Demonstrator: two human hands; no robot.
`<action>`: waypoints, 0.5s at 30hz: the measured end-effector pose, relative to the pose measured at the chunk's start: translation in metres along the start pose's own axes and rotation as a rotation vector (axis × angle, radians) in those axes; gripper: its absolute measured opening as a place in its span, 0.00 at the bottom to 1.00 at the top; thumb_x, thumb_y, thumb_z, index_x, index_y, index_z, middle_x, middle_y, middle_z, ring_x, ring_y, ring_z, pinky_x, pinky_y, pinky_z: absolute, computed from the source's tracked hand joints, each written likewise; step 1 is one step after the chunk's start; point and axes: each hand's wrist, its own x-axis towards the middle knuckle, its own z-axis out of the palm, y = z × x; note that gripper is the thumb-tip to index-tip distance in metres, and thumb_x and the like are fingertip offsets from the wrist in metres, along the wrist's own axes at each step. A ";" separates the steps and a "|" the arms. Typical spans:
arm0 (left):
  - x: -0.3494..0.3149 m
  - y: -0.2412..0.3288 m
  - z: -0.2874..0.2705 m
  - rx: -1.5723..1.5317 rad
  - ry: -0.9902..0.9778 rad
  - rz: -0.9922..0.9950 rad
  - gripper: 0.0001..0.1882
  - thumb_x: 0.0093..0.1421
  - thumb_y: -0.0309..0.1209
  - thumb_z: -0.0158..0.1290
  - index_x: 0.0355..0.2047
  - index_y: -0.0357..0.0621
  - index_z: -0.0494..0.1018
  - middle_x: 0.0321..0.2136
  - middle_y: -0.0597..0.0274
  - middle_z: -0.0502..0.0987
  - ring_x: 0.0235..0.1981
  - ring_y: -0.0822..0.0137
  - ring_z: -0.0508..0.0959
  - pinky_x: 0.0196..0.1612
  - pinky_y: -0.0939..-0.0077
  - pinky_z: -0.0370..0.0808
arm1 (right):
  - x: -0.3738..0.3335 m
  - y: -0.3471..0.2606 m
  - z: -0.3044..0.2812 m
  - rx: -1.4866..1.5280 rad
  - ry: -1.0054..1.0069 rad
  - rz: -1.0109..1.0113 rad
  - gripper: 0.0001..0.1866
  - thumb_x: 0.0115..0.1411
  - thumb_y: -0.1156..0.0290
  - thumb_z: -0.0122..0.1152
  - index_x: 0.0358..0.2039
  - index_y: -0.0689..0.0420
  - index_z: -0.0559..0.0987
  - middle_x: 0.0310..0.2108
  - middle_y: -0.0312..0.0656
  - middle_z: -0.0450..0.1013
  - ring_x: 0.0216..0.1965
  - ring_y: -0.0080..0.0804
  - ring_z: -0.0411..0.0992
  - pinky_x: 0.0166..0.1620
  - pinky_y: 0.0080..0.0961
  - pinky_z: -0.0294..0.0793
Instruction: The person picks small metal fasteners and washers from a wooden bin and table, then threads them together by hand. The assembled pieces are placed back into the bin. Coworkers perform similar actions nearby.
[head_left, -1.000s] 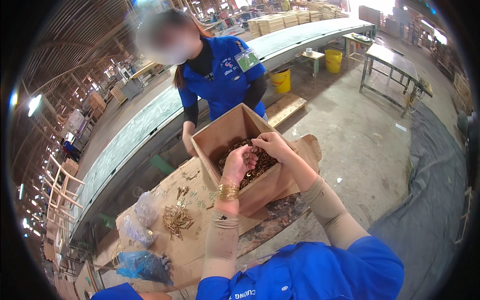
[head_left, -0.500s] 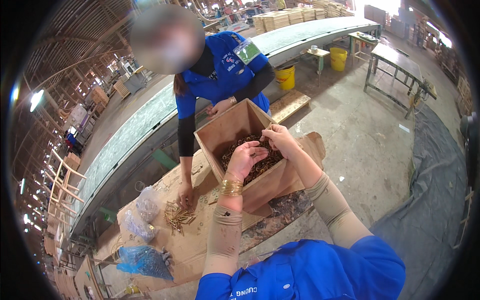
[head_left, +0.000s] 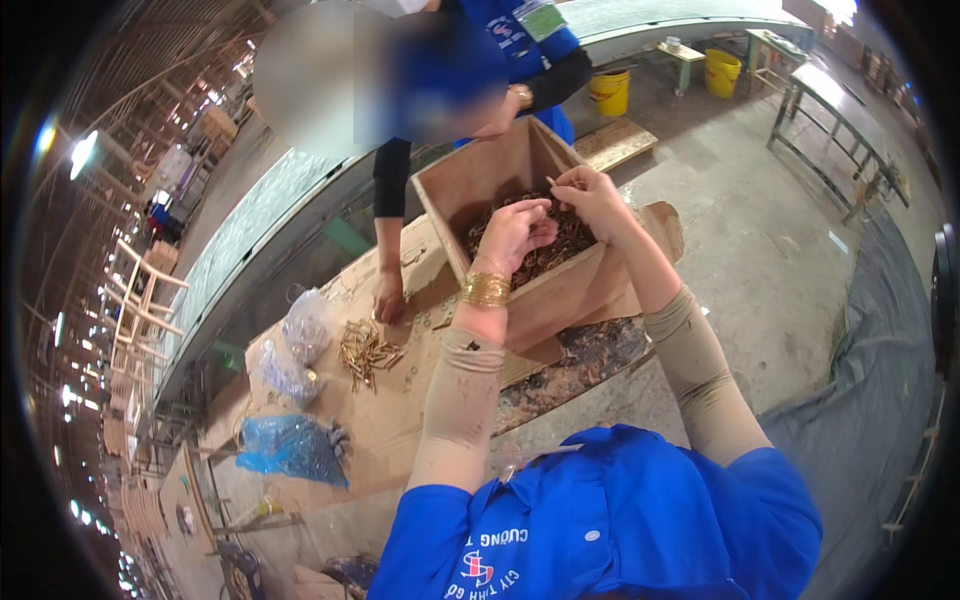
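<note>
A square wooden box [head_left: 550, 312] stands on the cardboard-covered table, with a heap of small brownish metal pieces [head_left: 515, 275] inside. Over it, my right hand [head_left: 597, 208] is closed in a pinch on a slim brass-coloured bolt, whose tip shows above the fingers. Close beside, my left hand [head_left: 512, 238], with gold bangles at the wrist, has its fingers curled in; what they hold, if anything, is hidden. Left of the box lies a pile of brass-coloured bolts [head_left: 368, 355]. A co-worker's hand [head_left: 388, 297] reaches down to the cardboard [head_left: 400, 410] next to this pile.
Clear plastic bags [head_left: 285, 370] and a blue bag [head_left: 290, 448] of small parts lie at the table's left. The co-worker leans over from the far side, before a long pale conveyor [head_left: 240, 230]. Yellow buckets [head_left: 610, 92] and a metal-framed table [head_left: 830, 110] stand beyond, right.
My view has shifted, so the scene sits higher and further right. My left fingers have curled in from a straighter pose. The co-worker's head has bent lower over the table.
</note>
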 end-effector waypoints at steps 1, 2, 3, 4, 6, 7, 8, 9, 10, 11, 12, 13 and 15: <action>0.003 0.000 0.001 -0.051 -0.027 0.001 0.13 0.57 0.24 0.41 0.42 0.31 0.65 0.32 0.53 0.72 0.32 0.65 0.74 0.36 0.73 0.73 | 0.003 0.001 -0.006 -0.062 -0.018 -0.046 0.08 0.48 0.71 0.57 0.25 0.63 0.75 0.18 0.34 0.69 0.21 0.17 0.65 0.24 0.16 0.64; 0.003 -0.002 0.003 -0.069 -0.020 -0.003 0.13 0.57 0.23 0.40 0.42 0.31 0.64 0.32 0.52 0.72 0.32 0.64 0.74 0.37 0.72 0.73 | 0.005 0.003 -0.011 -0.125 -0.034 -0.094 0.08 0.46 0.71 0.57 0.24 0.62 0.75 0.18 0.35 0.69 0.21 0.17 0.66 0.25 0.17 0.64; 0.004 -0.003 0.005 -0.088 -0.010 -0.009 0.13 0.57 0.22 0.40 0.42 0.30 0.63 0.32 0.51 0.72 0.33 0.63 0.74 0.38 0.71 0.73 | 0.005 0.000 -0.011 -0.182 -0.052 -0.098 0.08 0.45 0.70 0.57 0.23 0.62 0.75 0.18 0.35 0.69 0.21 0.18 0.66 0.25 0.17 0.65; 0.004 -0.002 0.006 -0.107 -0.003 -0.016 0.13 0.57 0.22 0.39 0.42 0.30 0.62 0.32 0.50 0.71 0.33 0.62 0.74 0.39 0.70 0.74 | 0.005 -0.003 -0.012 -0.240 -0.069 -0.104 0.08 0.44 0.70 0.57 0.22 0.62 0.75 0.18 0.35 0.69 0.22 0.18 0.66 0.26 0.18 0.65; 0.004 0.001 0.003 -0.116 -0.001 -0.001 0.10 0.56 0.20 0.38 0.39 0.31 0.62 0.32 0.49 0.71 0.34 0.59 0.74 0.41 0.67 0.74 | 0.004 -0.016 -0.011 -0.331 -0.119 -0.122 0.08 0.42 0.70 0.57 0.21 0.62 0.75 0.18 0.36 0.69 0.22 0.20 0.67 0.27 0.20 0.66; 0.004 0.001 0.001 -0.115 0.023 -0.004 0.09 0.56 0.20 0.39 0.38 0.32 0.62 0.32 0.49 0.71 0.34 0.59 0.74 0.40 0.68 0.74 | 0.003 -0.025 -0.008 -0.364 -0.150 -0.132 0.08 0.41 0.70 0.57 0.20 0.62 0.74 0.18 0.37 0.70 0.22 0.22 0.67 0.27 0.21 0.66; 0.003 0.000 -0.001 -0.115 0.046 -0.007 0.08 0.56 0.20 0.39 0.37 0.33 0.62 0.32 0.49 0.71 0.33 0.60 0.75 0.40 0.68 0.74 | 0.001 -0.030 -0.005 -0.396 -0.181 -0.141 0.08 0.40 0.71 0.56 0.19 0.62 0.74 0.18 0.38 0.70 0.22 0.24 0.68 0.28 0.23 0.66; 0.003 0.001 0.003 -0.094 0.058 -0.014 0.07 0.56 0.20 0.39 0.36 0.33 0.62 0.31 0.49 0.71 0.32 0.60 0.75 0.39 0.69 0.75 | 0.002 -0.031 -0.006 -0.462 -0.182 -0.166 0.07 0.40 0.71 0.56 0.19 0.62 0.74 0.18 0.40 0.70 0.23 0.27 0.69 0.28 0.24 0.67; 0.003 0.002 0.007 -0.074 0.070 -0.020 0.07 0.56 0.20 0.40 0.36 0.33 0.62 0.31 0.49 0.72 0.32 0.60 0.75 0.37 0.70 0.75 | 0.003 -0.032 -0.007 -0.527 -0.183 -0.190 0.07 0.40 0.71 0.56 0.19 0.62 0.74 0.19 0.42 0.71 0.23 0.30 0.69 0.28 0.25 0.67; 0.003 0.003 0.010 -0.055 0.081 -0.025 0.07 0.56 0.20 0.40 0.36 0.33 0.62 0.30 0.50 0.72 0.31 0.61 0.76 0.36 0.70 0.76 | 0.004 -0.032 -0.008 -0.593 -0.184 -0.214 0.07 0.39 0.72 0.55 0.19 0.62 0.74 0.19 0.44 0.71 0.24 0.33 0.70 0.29 0.27 0.68; 0.002 0.003 0.009 -0.054 0.073 -0.022 0.07 0.56 0.20 0.41 0.35 0.33 0.62 0.29 0.50 0.72 0.30 0.61 0.76 0.35 0.71 0.76 | 0.004 -0.035 -0.005 -0.627 -0.178 -0.250 0.07 0.39 0.71 0.55 0.19 0.62 0.75 0.20 0.46 0.71 0.24 0.36 0.70 0.29 0.28 0.68; 0.001 0.003 0.008 -0.053 0.065 -0.019 0.07 0.56 0.20 0.41 0.35 0.33 0.63 0.28 0.51 0.72 0.29 0.61 0.76 0.34 0.71 0.76 | 0.004 -0.038 -0.002 -0.661 -0.171 -0.287 0.07 0.39 0.71 0.55 0.18 0.62 0.75 0.20 0.47 0.71 0.25 0.38 0.70 0.30 0.29 0.68; 0.001 0.004 0.008 -0.057 0.047 -0.013 0.07 0.55 0.20 0.41 0.35 0.33 0.63 0.27 0.51 0.72 0.28 0.62 0.76 0.33 0.72 0.77 | 0.007 -0.040 0.001 -0.751 -0.198 -0.332 0.08 0.39 0.70 0.56 0.18 0.62 0.75 0.19 0.48 0.71 0.24 0.39 0.70 0.29 0.30 0.68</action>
